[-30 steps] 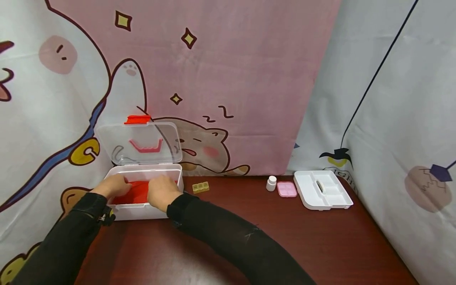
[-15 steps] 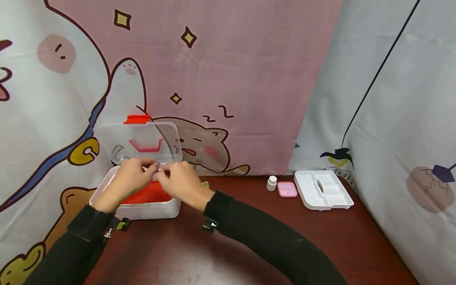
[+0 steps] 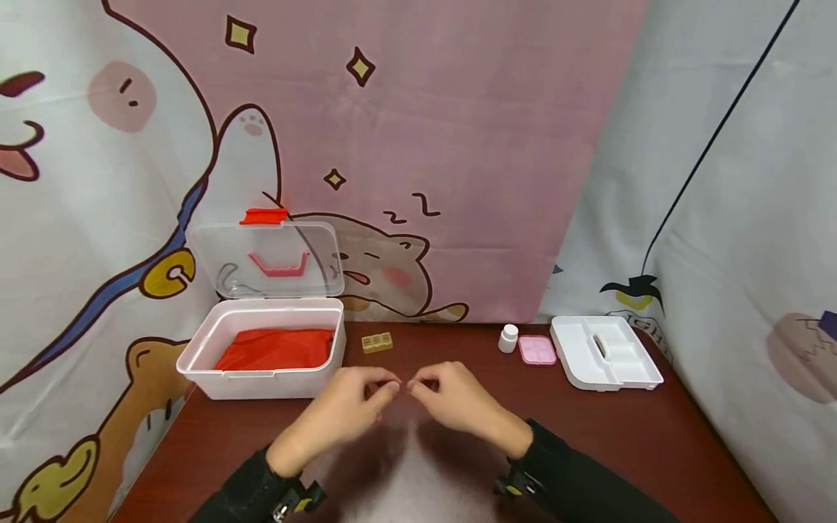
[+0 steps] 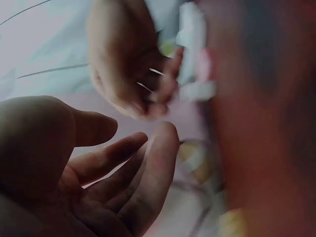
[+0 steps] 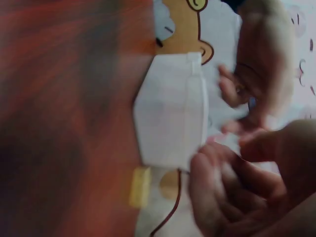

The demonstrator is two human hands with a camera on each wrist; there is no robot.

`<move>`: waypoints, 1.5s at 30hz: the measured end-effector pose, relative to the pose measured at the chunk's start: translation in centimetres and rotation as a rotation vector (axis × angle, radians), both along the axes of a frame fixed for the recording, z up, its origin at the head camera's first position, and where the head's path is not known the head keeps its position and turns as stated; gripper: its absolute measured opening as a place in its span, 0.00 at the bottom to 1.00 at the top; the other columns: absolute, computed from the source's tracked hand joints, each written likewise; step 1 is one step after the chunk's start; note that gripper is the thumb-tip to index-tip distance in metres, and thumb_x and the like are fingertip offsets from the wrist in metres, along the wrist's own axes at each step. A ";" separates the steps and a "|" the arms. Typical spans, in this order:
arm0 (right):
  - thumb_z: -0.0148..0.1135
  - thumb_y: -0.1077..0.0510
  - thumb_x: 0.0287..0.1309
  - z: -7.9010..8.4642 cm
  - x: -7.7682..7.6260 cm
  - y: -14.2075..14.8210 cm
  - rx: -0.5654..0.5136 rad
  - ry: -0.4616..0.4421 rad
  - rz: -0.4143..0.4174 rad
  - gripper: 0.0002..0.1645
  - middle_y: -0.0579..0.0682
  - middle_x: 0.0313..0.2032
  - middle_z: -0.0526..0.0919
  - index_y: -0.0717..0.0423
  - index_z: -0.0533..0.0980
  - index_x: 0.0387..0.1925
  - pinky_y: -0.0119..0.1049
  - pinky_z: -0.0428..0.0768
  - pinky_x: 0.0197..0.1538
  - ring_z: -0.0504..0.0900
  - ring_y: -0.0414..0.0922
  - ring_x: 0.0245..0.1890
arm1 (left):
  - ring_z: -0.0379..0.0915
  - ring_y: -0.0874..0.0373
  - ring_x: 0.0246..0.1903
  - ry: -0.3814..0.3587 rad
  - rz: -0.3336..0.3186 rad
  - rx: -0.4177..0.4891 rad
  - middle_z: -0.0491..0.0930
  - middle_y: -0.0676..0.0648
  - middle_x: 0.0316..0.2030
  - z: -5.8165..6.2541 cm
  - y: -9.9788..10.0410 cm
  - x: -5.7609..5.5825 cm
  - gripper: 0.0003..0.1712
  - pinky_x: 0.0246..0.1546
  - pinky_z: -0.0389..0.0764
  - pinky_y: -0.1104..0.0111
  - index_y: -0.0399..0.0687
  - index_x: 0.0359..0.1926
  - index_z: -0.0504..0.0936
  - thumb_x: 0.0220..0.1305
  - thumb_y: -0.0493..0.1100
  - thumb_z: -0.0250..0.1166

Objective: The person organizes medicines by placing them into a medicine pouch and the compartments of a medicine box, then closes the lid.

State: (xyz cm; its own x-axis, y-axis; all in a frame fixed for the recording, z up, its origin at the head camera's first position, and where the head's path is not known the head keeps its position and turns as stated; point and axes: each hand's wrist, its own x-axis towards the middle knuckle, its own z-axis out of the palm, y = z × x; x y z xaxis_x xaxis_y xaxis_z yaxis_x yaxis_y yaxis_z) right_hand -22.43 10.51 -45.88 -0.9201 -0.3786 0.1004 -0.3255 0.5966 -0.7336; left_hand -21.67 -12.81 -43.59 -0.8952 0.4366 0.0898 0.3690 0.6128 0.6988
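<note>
Over the table in the head view, my left hand [image 3: 349, 403] and right hand [image 3: 458, 398] face each other, fingertips a small gap apart. Thumb and fingers of the left hand [image 4: 113, 168] are loosely bent, and nothing lies between them in the left wrist view. My right hand [image 5: 237, 182] has relaxed, curved fingers and holds nothing. Left of the hands stands a white plastic box [image 3: 261, 385] with red cloth [image 3: 277, 350] inside. Its clear lid [image 3: 268, 283], with a pink handle and red latch, is raised at the back.
Behind the hands lies a small yellow pill organizer [image 3: 377, 343]. Farther right stand a white bottle [image 3: 508, 338], a small pink case [image 3: 538, 351] and a white divided tray [image 3: 621, 363] with a handle. Printed cloth [image 3: 458, 145] hangs behind the table [image 3: 405, 465].
Both hands have left the box, risen above it, then moved right and toward the body over the table. The red cloth stays in the box. The view has shifted slightly.
</note>
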 end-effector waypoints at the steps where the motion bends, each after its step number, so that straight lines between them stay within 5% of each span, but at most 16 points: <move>1: 0.62 0.51 0.78 -0.5 0.5 1.1 0.013 -0.045 0.003 0.12 0.38 0.22 0.84 0.44 0.90 0.40 0.32 0.78 0.28 0.78 0.34 0.20 | 0.81 0.68 0.20 -0.024 -0.016 -0.005 0.85 0.58 0.21 -1.0 0.5 0.2 0.12 0.26 0.79 0.70 0.52 0.52 0.93 0.80 0.48 0.66; 5: 0.63 0.50 0.79 -2.2 2.0 5.2 0.003 -0.184 -0.010 0.13 0.46 0.20 0.85 0.49 0.89 0.40 0.37 0.82 0.24 0.82 0.40 0.18 | 0.80 0.65 0.17 -0.140 -0.078 0.015 0.84 0.56 0.18 -4.2 2.4 0.5 0.12 0.21 0.80 0.68 0.48 0.52 0.92 0.79 0.47 0.66; 9: 0.63 0.50 0.79 -3.4 2.8 9.5 -0.009 -0.218 -0.082 0.17 0.46 0.22 0.84 0.56 0.88 0.37 0.38 0.84 0.24 0.83 0.42 0.20 | 0.77 0.64 0.12 -0.201 -0.114 0.021 0.81 0.57 0.16 -5.6 5.2 0.0 0.14 0.17 0.79 0.67 0.45 0.52 0.92 0.79 0.48 0.66; 13: 0.62 0.50 0.80 -4.1 3.1 14.3 -0.010 -0.224 -0.254 0.20 0.47 0.21 0.82 0.59 0.86 0.34 0.37 0.85 0.26 0.83 0.43 0.21 | 0.76 0.64 0.13 -0.201 -0.156 -0.007 0.82 0.57 0.17 -6.0 9.3 -0.9 0.13 0.19 0.78 0.68 0.47 0.49 0.93 0.80 0.49 0.65; 19: 0.56 0.47 0.84 -4.4 3.3 21.2 -0.030 -0.244 -0.545 0.24 0.48 0.21 0.80 0.64 0.85 0.43 0.37 0.85 0.28 0.81 0.43 0.22 | 0.77 0.66 0.19 -0.146 -0.190 -0.109 0.85 0.57 0.22 -6.8 16.0 -2.3 0.12 0.27 0.78 0.71 0.53 0.43 0.93 0.78 0.50 0.67; 24: 0.49 0.42 0.86 -3.9 2.6 26.5 -0.014 -0.253 -0.677 0.33 0.47 0.22 0.80 0.70 0.83 0.48 0.38 0.85 0.30 0.81 0.42 0.23 | 0.78 0.62 0.14 -0.232 -0.219 -0.106 0.84 0.54 0.19 -6.9 21.2 -3.7 0.13 0.19 0.83 0.68 0.51 0.38 0.91 0.80 0.50 0.66; 29: 0.43 0.38 0.86 -3.3 2.3 31.4 0.051 -0.283 -0.731 0.41 0.47 0.23 0.80 0.74 0.81 0.52 0.39 0.85 0.31 0.80 0.43 0.24 | 0.79 0.62 0.14 -0.261 -0.251 -0.092 0.89 0.50 0.24 -6.4 26.8 -5.0 0.17 0.22 0.88 0.66 0.47 0.37 0.90 0.82 0.51 0.64; 36: 0.38 0.36 0.85 -4.2 2.1 35.1 0.188 -0.324 -0.735 0.42 0.48 0.20 0.80 0.71 0.81 0.43 0.43 0.80 0.28 0.82 0.46 0.22 | 0.78 0.62 0.10 -0.163 -0.161 -0.150 0.79 0.51 0.12 -6.2 31.8 -5.7 0.27 0.20 0.85 0.69 0.52 0.22 0.81 0.83 0.54 0.61; 40: 0.35 0.37 0.84 -5.3 1.9 36.2 0.217 -0.348 -0.715 0.39 0.50 0.20 0.80 0.65 0.76 0.33 0.43 0.79 0.28 0.82 0.47 0.21 | 0.76 0.60 0.07 -0.174 -0.049 -0.183 0.78 0.50 0.09 -6.8 33.5 -5.3 0.35 0.14 0.79 0.69 0.51 0.16 0.78 0.82 0.61 0.60; 45: 0.34 0.39 0.83 -5.9 1.8 37.0 0.243 -0.392 -0.726 0.38 0.53 0.22 0.80 0.65 0.75 0.34 0.43 0.80 0.30 0.81 0.48 0.23 | 0.78 0.59 0.08 -0.190 0.067 -0.286 0.79 0.50 0.10 -6.8 35.2 -4.5 0.36 0.13 0.73 0.69 0.51 0.17 0.78 0.80 0.66 0.60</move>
